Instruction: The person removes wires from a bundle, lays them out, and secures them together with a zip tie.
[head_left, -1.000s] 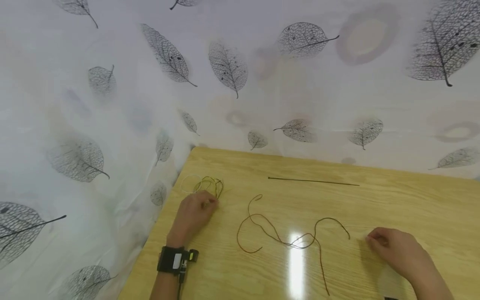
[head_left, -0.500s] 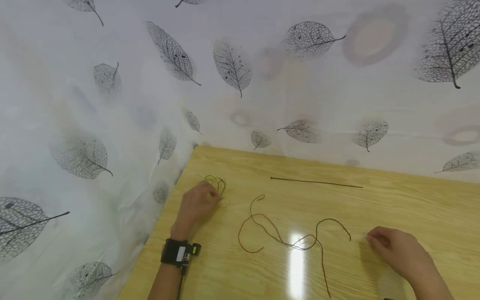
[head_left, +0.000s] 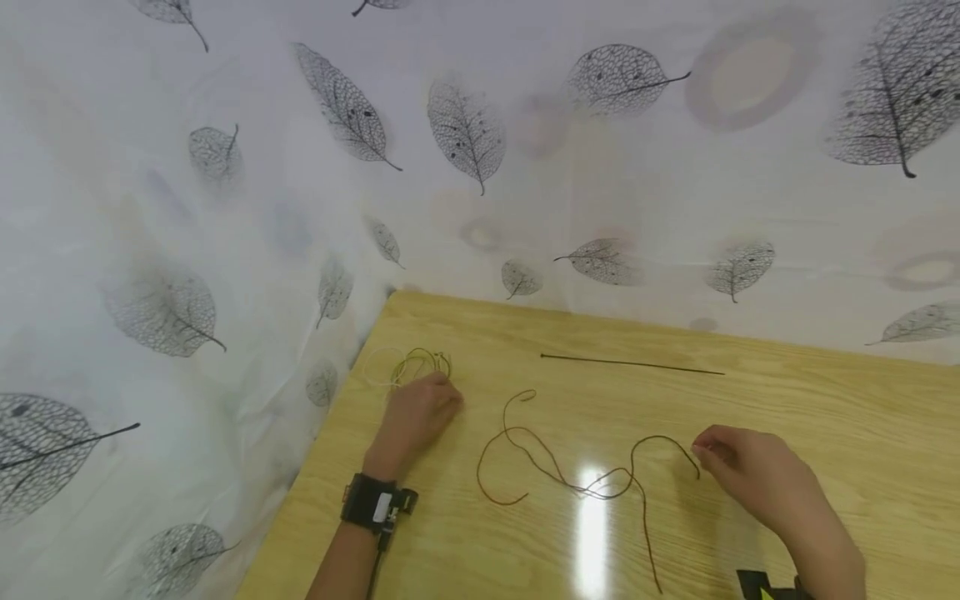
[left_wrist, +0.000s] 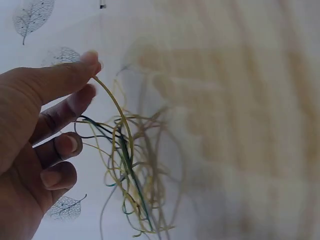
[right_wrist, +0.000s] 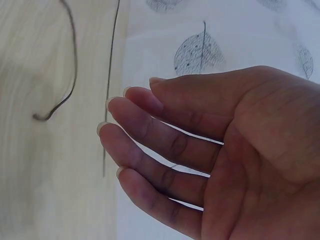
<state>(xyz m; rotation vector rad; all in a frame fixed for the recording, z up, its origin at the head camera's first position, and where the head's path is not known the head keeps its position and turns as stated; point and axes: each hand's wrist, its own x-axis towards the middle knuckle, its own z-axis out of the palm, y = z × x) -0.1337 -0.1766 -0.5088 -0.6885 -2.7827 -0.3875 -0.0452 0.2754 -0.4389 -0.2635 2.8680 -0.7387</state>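
Note:
Between thumb and index finger, my left hand (head_left: 422, 410) pinches a thin yellow cord (left_wrist: 112, 95) at the table's far left. The cord runs down into a loose tangle of yellow and green cords (left_wrist: 131, 167), partly hidden behind the hand in the head view. My right hand (head_left: 757, 477) hovers with loosely bent fingers and nothing in them. Its fingertips are right beside the dark end of a thin brown cord (head_left: 660, 436), which lies in curves and crossings with a reddish strand (head_left: 647, 525) at mid-table.
A straight dark cord (head_left: 632, 362) lies toward the back of the wooden table (head_left: 847, 400). A pale loop of cord (head_left: 365, 367) lies by the left edge. Leaf-printed sheeting (head_left: 465, 225) rises behind and to the left.
My left hand has shifted slightly right at the tangle, pulling at the yellow cord. My right hand has moved left, up to the dark end of the brown cord.

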